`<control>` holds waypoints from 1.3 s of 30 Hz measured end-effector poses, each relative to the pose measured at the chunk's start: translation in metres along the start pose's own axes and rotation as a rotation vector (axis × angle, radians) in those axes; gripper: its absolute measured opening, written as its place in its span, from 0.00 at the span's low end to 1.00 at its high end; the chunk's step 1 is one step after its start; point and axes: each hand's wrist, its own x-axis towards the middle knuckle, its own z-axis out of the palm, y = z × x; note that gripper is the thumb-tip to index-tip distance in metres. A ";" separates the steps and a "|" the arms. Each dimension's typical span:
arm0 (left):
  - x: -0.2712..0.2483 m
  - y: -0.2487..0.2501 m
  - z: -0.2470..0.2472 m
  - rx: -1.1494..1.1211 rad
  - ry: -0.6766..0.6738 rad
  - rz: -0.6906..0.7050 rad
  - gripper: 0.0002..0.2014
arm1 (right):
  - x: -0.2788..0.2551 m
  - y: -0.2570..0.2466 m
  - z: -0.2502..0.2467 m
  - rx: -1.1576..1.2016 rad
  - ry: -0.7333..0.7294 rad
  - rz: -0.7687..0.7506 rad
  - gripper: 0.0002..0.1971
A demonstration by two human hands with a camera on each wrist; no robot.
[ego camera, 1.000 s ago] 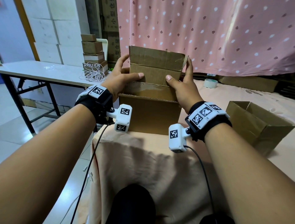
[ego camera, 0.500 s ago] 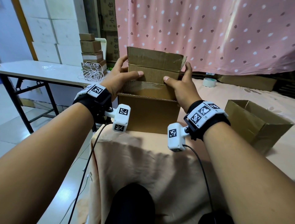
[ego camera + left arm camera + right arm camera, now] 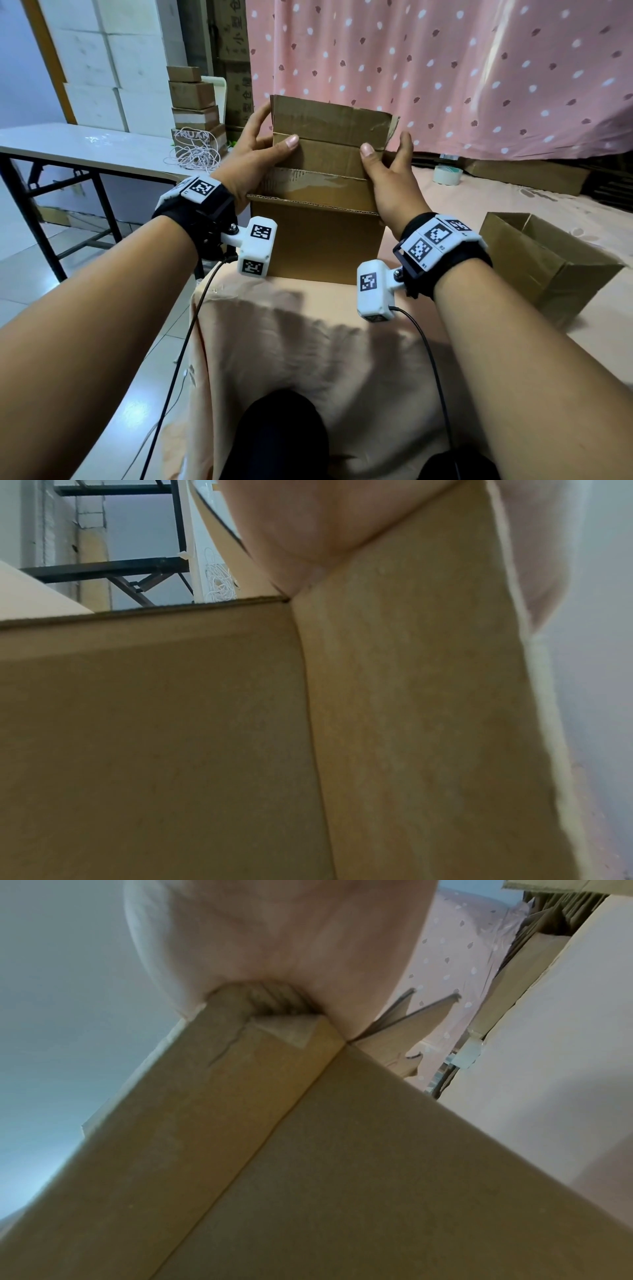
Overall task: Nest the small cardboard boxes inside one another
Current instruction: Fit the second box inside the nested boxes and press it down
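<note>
Both hands grip the same inner cardboard box point(image 3: 329, 137) from opposite sides. Her or his left hand point(image 3: 255, 156) has the thumb laid flat across the near face and the fingers wrapped round the far left corner; the right hand point(image 3: 390, 181) mirrors it, thumb on the near face, fingers curled round the right corner. That inner box stands upright and sits partly down inside a larger outer cardboard box point(image 3: 318, 240), its upper part and raised flaps still well above the outer rim. From the left wrist view, the palm presses against the corner of the cardboard point(image 3: 411, 696); the right wrist view shows the same on the other corner point(image 3: 240, 1123), where the edge is a little crushed.

The outer box rests near the front left corner of a surface covered with a peach cloth point(image 3: 308, 342). Toward the right edge lies another open cardboard box point(image 3: 541, 267), well apart from the pair. Near the far edge sits a roll of tape point(image 3: 445, 174), in front of a pink spotted curtain point(image 3: 445, 68). Off to the left stands a white tabletop point(image 3: 85, 147) with a tangle of white cord point(image 3: 195, 150) and a stack of small boxes point(image 3: 193, 102).
</note>
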 end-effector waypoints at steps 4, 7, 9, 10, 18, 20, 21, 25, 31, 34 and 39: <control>0.000 -0.001 -0.001 -0.030 0.014 -0.023 0.40 | 0.002 0.002 0.001 -0.004 -0.001 -0.008 0.42; -0.002 -0.001 -0.001 -0.031 0.007 -0.031 0.41 | 0.003 0.004 0.001 -0.001 -0.001 -0.007 0.42; -0.001 -0.001 -0.002 -0.022 0.000 -0.023 0.42 | 0.004 0.005 0.000 0.006 0.000 -0.016 0.41; -0.001 -0.001 -0.002 -0.013 -0.006 -0.015 0.42 | 0.005 0.006 0.000 0.006 -0.002 -0.023 0.41; -0.004 0.001 0.001 0.044 -0.061 0.074 0.42 | 0.004 0.008 0.003 -0.029 0.011 -0.190 0.43; -0.003 0.000 0.001 0.049 -0.062 0.087 0.41 | 0.004 0.009 0.002 -0.036 0.015 -0.217 0.42; -0.003 0.000 0.000 0.048 -0.066 0.089 0.41 | 0.004 0.010 0.002 -0.041 0.014 -0.226 0.41; -0.001 -0.003 -0.001 0.053 -0.073 0.093 0.39 | 0.006 0.012 0.002 -0.045 0.010 -0.251 0.39; 0.000 -0.005 -0.001 0.048 -0.051 0.099 0.35 | 0.009 0.015 0.005 -0.027 0.019 -0.262 0.36; 0.003 -0.002 0.003 0.018 0.002 0.088 0.31 | 0.010 0.016 0.005 -0.023 0.020 -0.274 0.31; -0.001 0.003 0.005 0.046 0.051 0.076 0.30 | 0.012 0.018 0.006 0.020 0.033 -0.298 0.28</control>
